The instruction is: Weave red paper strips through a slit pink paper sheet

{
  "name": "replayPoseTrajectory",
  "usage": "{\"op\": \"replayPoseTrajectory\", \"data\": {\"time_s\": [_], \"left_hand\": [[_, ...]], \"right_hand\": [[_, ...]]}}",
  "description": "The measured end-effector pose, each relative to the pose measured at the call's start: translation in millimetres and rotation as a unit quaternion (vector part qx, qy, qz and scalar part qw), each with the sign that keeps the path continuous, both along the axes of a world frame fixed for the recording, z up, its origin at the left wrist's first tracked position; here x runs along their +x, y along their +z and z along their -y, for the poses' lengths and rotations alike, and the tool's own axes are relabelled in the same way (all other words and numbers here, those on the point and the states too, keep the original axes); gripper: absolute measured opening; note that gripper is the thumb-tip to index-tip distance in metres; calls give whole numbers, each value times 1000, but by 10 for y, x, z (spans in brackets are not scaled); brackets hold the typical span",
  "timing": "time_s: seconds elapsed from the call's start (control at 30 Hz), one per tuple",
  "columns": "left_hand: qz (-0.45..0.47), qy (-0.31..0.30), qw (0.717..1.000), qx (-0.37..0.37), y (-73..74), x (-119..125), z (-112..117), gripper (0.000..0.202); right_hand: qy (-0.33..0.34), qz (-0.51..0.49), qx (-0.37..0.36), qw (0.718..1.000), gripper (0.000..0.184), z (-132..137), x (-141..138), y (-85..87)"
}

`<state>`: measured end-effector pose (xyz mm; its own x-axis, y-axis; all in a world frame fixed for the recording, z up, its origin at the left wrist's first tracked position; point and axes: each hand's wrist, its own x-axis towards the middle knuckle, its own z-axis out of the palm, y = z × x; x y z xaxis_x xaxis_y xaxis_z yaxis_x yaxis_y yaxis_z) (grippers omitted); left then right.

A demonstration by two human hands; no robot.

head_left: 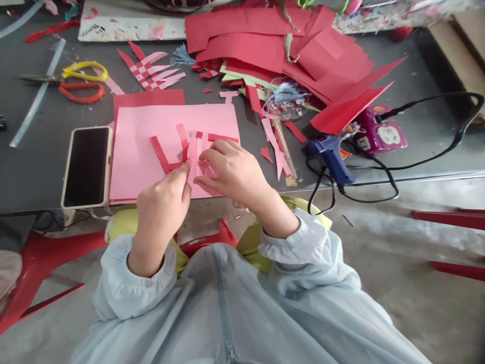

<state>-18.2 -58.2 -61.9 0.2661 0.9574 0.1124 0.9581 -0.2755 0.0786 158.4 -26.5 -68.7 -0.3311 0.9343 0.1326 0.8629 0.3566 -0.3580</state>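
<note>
My left hand [162, 207] is closed, pinching the end of a red paper strip [161, 154] that lies on a pink paper sheet [140, 146]. My right hand [231, 169] curls over pink and red strips [197, 146] just to the right, fingers pressed on them. Both hands meet near the sheet's front edge. Several short red strips [222, 137] lie loose around the fingers. Light blue sleeves cover both forearms.
A phone [87, 167] lies left of the sheet. Scissors [81, 73] and a woven red-and-pink piece [149, 73] sit further back. A heap of red paper [288, 45] fills the back. A blue glue gun [333, 156] with black cable and a purple socket block [381, 131] lie right.
</note>
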Motion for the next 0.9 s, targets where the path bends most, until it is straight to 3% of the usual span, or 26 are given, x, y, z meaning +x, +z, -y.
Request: {"op": "replayPoseTrajectory", "data": {"time_s": [0.13,0.3,0.47,0.9], "left_hand": [[1,3,1000,-6,7,14,5,42],[5,10,1000,-9,-2,15,7,42],[14,2,1000,11,-28,5,4,42],[13,13,999,-27,42,28,7,44]], "right_hand": [[-13,68,2,998,21,53,-93,5],[-16,107,40,993,26,87,-149,-17],[-19,127,30,991,28,91,-177,10],[-64,85,-4,994,24,70,-87,29]]}}
